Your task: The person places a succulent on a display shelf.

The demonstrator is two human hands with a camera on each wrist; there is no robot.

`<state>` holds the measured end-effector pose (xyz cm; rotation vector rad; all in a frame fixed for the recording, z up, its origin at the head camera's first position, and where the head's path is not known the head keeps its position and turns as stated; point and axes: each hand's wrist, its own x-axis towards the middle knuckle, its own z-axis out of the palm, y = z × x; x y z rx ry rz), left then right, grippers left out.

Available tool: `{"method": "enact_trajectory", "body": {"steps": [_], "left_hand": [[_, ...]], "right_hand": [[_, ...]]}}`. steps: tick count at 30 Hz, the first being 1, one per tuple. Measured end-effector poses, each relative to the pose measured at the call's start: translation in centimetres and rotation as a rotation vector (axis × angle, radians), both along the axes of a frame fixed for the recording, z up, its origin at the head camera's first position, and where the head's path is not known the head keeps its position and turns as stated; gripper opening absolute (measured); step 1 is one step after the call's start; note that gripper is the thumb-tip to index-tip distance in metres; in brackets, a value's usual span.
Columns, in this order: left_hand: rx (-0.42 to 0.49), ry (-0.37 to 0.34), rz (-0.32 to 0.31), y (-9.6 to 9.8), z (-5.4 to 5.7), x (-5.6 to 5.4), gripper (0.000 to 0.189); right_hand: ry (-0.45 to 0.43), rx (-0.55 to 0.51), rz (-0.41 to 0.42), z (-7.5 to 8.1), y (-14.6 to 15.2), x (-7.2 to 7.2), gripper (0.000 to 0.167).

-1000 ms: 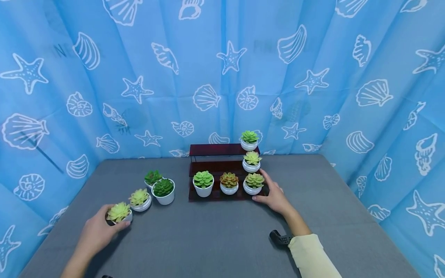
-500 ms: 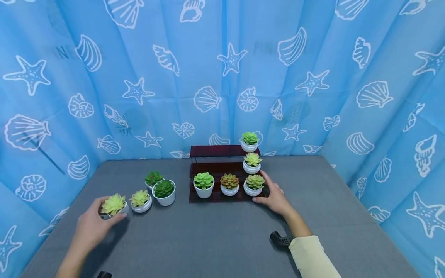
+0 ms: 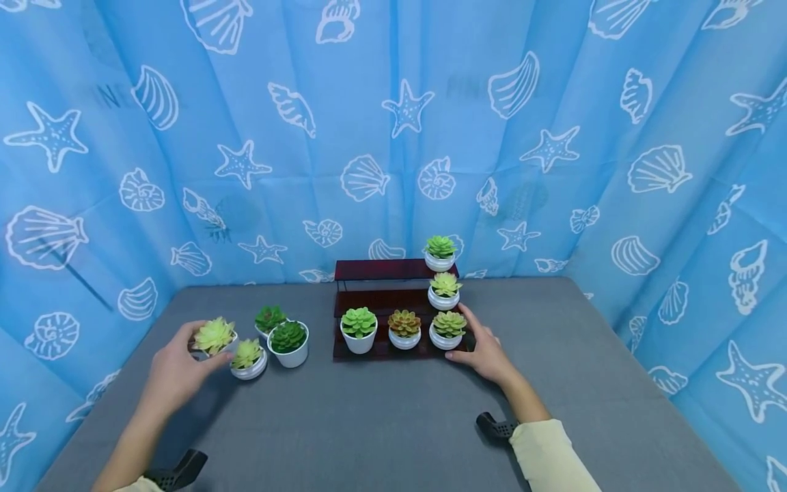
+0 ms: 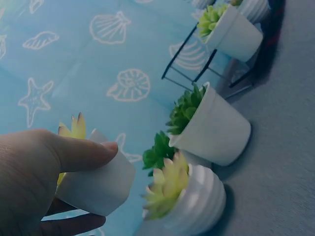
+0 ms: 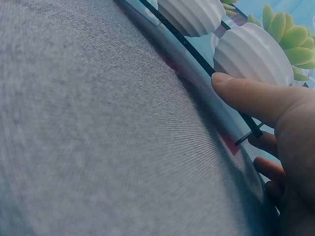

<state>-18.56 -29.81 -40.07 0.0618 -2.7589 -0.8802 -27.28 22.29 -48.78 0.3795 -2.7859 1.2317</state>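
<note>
My left hand [image 3: 178, 372] holds a potted succulent [image 3: 215, 336] with yellow-green leaves, thumb on one side of its white angular pot [image 4: 101, 184]. The pot is raised, tilted, close behind a ribbed white pot with a pale succulent [image 3: 247, 359]. Two dark green succulents [image 3: 288, 344] stand just right of that. My right hand [image 3: 486, 352] grips the right end of a dark red three-tier display stand [image 3: 378, 270]; in the right wrist view its thumb presses the black frame [image 5: 184, 44] and other fingers curl past the corner. Beside the thumb sits a green succulent in a ribbed pot [image 3: 447, 330].
On the bottom tier also stand a reddish-brown succulent [image 3: 404, 329] and a bright green one [image 3: 359, 329]. The middle tier bears a yellow-green succulent [image 3: 444, 290], the top tier a green one [image 3: 440, 253]. A blue seashell curtain [image 3: 277, 184] hangs behind the grey table [image 3: 369, 424].
My left hand first drew slightly left with the potted succulent, then lifted it up, away from me and to the right. My right hand has stayed at the stand's end.
</note>
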Motion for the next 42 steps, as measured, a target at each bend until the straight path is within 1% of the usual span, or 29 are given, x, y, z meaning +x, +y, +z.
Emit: {"method": "enact_trajectory", "body": {"steps": [4, 7, 10, 15, 19, 22, 26, 31, 37, 42], "left_hand": [[0.000, 0.043, -0.009, 0.5, 0.5, -1.2, 0.081], [0.016, 0.049, -0.029, 1.0, 1.0, -2.5, 0.081], [0.035, 0.030, -0.065, 1.7, 1.4, -4.0, 0.080], [0.062, -0.007, -0.133, 2.7, 1.6, -6.6, 0.081], [0.065, -0.031, -0.174, 3.9, 1.8, -8.1, 0.081], [0.059, -0.036, -0.212, 5.1, 1.8, -9.1, 0.077], [0.065, -0.057, -0.260, 6.7, 1.8, -10.0, 0.073], [0.085, -0.088, -0.298, 8.3, 1.7, -10.8, 0.072], [0.098, -0.097, -0.326, 9.9, 1.3, -11.8, 0.074], [0.111, -0.126, -0.350, 11.3, 0.9, -12.3, 0.073]], "right_hand": [[-0.009, -0.006, 0.000, 0.0, 0.0, 0.1, 0.101], [0.004, -0.011, 0.003, 0.0, 0.0, 0.1, 0.101], [0.016, -0.006, 0.000, -0.1, 0.1, 0.0, 0.102], [0.018, 0.001, -0.001, -0.1, 0.3, 0.0, 0.101], [0.008, 0.004, 0.001, -0.1, 0.2, 0.1, 0.102], [0.003, 0.004, 0.001, -0.1, 0.2, 0.1, 0.102], [-0.001, 0.001, -0.005, -0.1, 0.2, 0.1, 0.103], [-0.003, 0.000, -0.002, -0.1, 0.0, 0.1, 0.102], [-0.001, -0.007, -0.007, 0.1, -0.1, 0.1, 0.101], [0.021, -0.007, -0.002, -0.1, 0.1, 0.2, 0.103]]}}
